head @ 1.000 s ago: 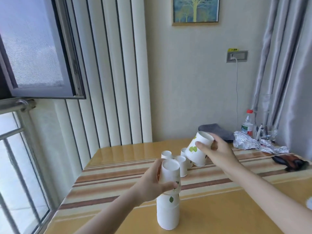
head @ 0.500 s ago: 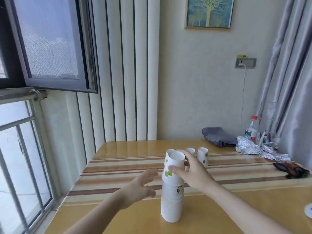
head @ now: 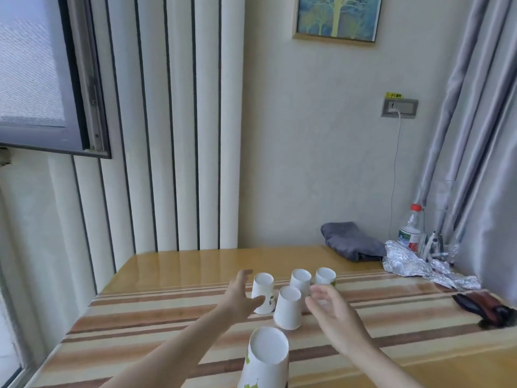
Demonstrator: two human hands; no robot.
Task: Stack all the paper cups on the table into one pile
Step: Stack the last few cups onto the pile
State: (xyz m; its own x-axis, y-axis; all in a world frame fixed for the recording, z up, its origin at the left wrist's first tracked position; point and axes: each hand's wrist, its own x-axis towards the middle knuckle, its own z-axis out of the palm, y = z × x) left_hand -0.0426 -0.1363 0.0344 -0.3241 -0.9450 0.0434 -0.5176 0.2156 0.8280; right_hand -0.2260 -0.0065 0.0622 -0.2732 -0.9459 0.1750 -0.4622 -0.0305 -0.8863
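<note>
A pile of upside-down white paper cups [head: 267,359] with green leaf prints stands at the near edge of the table. Several single upside-down cups stand farther back: one at the left [head: 263,292], one in the middle [head: 288,308], and two behind [head: 300,281] [head: 325,276]. My left hand [head: 242,298] is open, its fingers around the left cup without closing on it. My right hand [head: 334,313] is open too, just right of the middle cup and in front of the back-right cup.
The wooden table [head: 167,326] has a striped runner. At the back right lie a grey cloth [head: 352,245], crumpled foil [head: 414,266], a water bottle [head: 411,233] and a dark pouch [head: 486,306]. A window is at the left.
My right hand set its cup on the pile and let go. Both hands have moved forward to the single cups behind the pile, and the view has tilted so the pile sits lower.
</note>
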